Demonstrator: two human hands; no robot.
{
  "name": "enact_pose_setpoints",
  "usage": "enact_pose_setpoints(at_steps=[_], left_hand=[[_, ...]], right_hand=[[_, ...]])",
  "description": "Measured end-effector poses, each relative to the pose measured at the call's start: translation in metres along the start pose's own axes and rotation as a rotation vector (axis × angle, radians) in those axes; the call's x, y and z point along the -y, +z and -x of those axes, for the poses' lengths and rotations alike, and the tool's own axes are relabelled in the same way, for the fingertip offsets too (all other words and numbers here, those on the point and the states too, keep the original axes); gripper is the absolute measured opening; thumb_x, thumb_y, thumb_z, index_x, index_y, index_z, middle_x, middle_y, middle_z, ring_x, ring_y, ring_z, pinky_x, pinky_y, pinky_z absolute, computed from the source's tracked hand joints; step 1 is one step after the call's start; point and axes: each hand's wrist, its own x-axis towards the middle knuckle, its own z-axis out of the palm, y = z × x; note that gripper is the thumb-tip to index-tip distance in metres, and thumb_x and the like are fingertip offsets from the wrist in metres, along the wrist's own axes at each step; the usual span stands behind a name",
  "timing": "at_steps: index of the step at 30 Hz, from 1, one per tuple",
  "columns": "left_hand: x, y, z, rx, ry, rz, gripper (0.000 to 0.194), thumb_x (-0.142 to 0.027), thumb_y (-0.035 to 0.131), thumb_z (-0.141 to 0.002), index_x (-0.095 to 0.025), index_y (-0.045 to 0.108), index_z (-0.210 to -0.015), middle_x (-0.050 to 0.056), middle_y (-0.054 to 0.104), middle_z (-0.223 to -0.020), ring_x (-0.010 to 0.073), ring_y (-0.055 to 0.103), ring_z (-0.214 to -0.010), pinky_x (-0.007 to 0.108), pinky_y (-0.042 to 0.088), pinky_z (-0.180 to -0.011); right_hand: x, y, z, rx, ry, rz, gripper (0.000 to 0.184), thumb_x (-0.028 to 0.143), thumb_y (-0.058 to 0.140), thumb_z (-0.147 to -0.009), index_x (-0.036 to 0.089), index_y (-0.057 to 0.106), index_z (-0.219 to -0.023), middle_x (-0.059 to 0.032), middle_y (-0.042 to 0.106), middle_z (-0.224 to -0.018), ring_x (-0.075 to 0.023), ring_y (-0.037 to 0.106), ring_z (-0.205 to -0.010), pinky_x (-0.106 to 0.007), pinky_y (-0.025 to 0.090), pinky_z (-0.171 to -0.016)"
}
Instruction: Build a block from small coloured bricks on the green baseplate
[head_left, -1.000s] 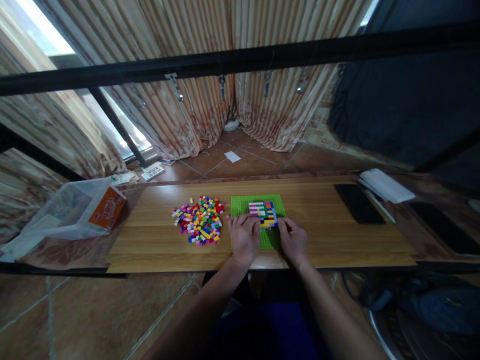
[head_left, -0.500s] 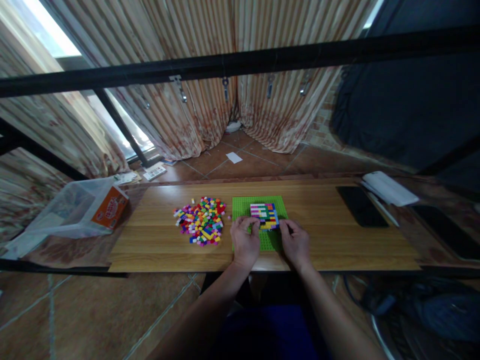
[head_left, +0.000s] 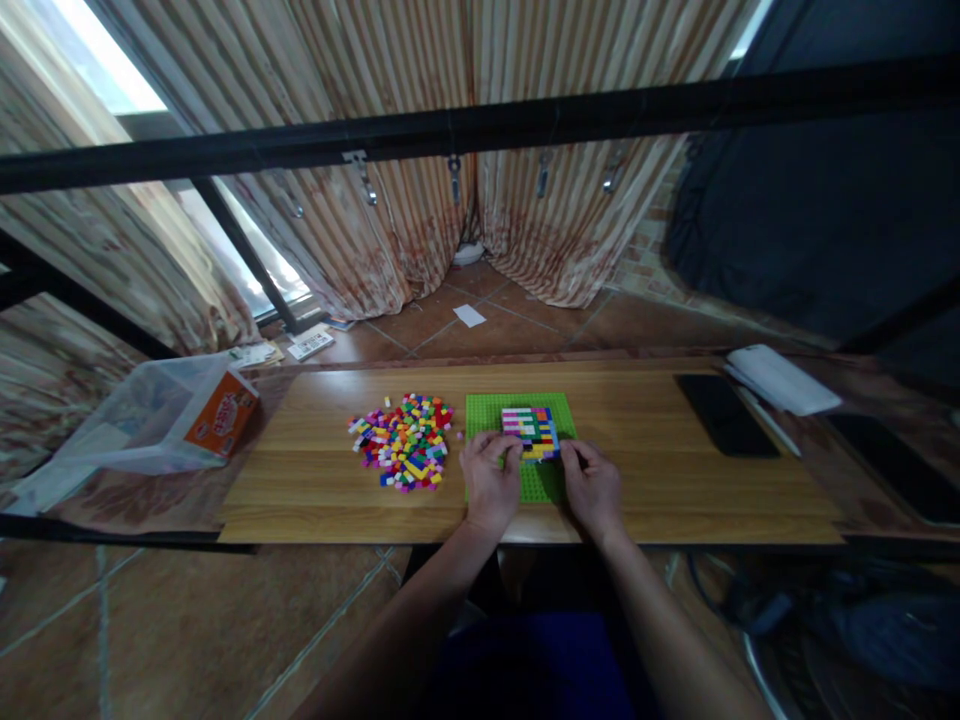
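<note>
On the studded green baseplate (head_left: 551,487), hands (head_left: 491,480) flank glossy rectangular bricks (head_left: 529,425).

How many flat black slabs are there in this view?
2: one black slab on the wooden board, near its right end; the other black slab past that end.

And there's the clear bin (head_left: 142,415) over on the left! A black tablet (head_left: 726,415) lies on the right, a white pouch (head_left: 784,380) beyond it.

Bricks (head_left: 405,440) lie left of the baseplate (head_left: 544,485), phone (head_left: 726,415) to its right.
</note>
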Motion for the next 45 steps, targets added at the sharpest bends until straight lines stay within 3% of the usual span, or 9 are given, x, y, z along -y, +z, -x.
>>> enact_pose_setpoints(at_steps=[4, 16, 22, 31, 35, 41, 45], left_hand=[[0.001, -0.001, -0.001, -0.010, 0.067, -0.111, 0.010, -0.020, 0.067, -0.086, -0.025, 0.074, -0.083, 0.001, 0.068, -0.091, 0.0182, 0.059, -0.094, 0.045, 0.035, -0.104], [-0.012, -0.011, -0.006, 0.162, 0.226, -0.454, 0.018, -0.025, 0.050, -0.096, -0.022, 0.067, -0.094, 0.005, 0.068, -0.105, 0.0226, 0.056, -0.099, 0.045, 0.037, -0.094], [-0.011, -0.009, -0.003, 0.200, 0.229, -0.459, 0.017, -0.023, 0.048, -0.096, -0.022, 0.063, -0.105, 0.006, 0.068, -0.108, 0.0227, 0.057, -0.104, 0.049, 0.032, -0.103], [-0.018, -0.013, -0.008, 0.256, 0.204, -0.505, 0.018, -0.021, 0.047, -0.095, -0.020, 0.065, -0.097, 0.006, 0.070, -0.104, 0.0242, 0.058, -0.100, 0.053, 0.033, -0.103], [-0.023, -0.012, -0.008, 0.245, 0.194, -0.545, 0.018, -0.018, 0.048, -0.093, -0.021, 0.066, -0.092, 0.007, 0.070, -0.106, 0.0251, 0.059, -0.099, 0.055, 0.032, -0.103], [-0.020, -0.008, -0.005, 0.147, 0.131, -0.426, 0.014, -0.019, 0.054, -0.090, -0.023, 0.067, -0.091, 0.004, 0.071, -0.103, 0.0225, 0.061, -0.100, 0.052, 0.033, -0.105], [-0.011, -0.005, 0.000, 0.079, 0.190, -0.404, 0.013, -0.021, 0.055, -0.091, -0.024, 0.068, -0.088, 0.002, 0.072, -0.099, 0.0202, 0.062, -0.096, 0.052, 0.030, -0.107]], right_hand=[[0.001, 0.000, 0.000, -0.008, -0.006, 0.016, 0.040, 0.047, 0.045, -0.093, 0.017, 0.070, -0.084, -0.0076, 0.068, -0.083, -0.0209, 0.063, -0.078, -0.031, 0.046, -0.073], [0.000, 0.000, 0.000, -0.013, -0.009, -0.004, 0.037, 0.045, 0.047, -0.092, 0.017, 0.070, -0.084, -0.0076, 0.068, -0.084, -0.0203, 0.063, -0.079, -0.030, 0.046, -0.074], [0.000, 0.001, 0.000, -0.012, -0.012, -0.011, 0.038, 0.045, 0.047, -0.092, 0.017, 0.070, -0.083, -0.0077, 0.069, -0.085, -0.0206, 0.064, -0.079, -0.030, 0.046, -0.074], [0.004, 0.000, 0.000, -0.005, -0.013, 0.002, 0.038, 0.044, 0.046, -0.093, 0.017, 0.070, -0.082, -0.0066, 0.067, -0.081, -0.0198, 0.063, -0.077, -0.029, 0.045, -0.072], [0.003, 0.000, -0.001, -0.013, -0.023, 0.002, 0.037, 0.044, 0.046, -0.092, 0.017, 0.070, -0.082, -0.0063, 0.067, -0.080, -0.0200, 0.063, -0.076, -0.030, 0.045, -0.072], [0.000, 0.001, 0.000, -0.008, -0.013, -0.010, 0.039, 0.046, 0.046, -0.092, 0.017, 0.070, -0.084, -0.0072, 0.068, -0.083, -0.0209, 0.063, -0.079, -0.031, 0.046, -0.074], [0.001, 0.000, 0.000, -0.005, -0.002, -0.003, 0.038, 0.047, 0.047, -0.092, 0.018, 0.070, -0.084, -0.0068, 0.068, -0.083, -0.0208, 0.063, -0.080, -0.030, 0.046, -0.075]])
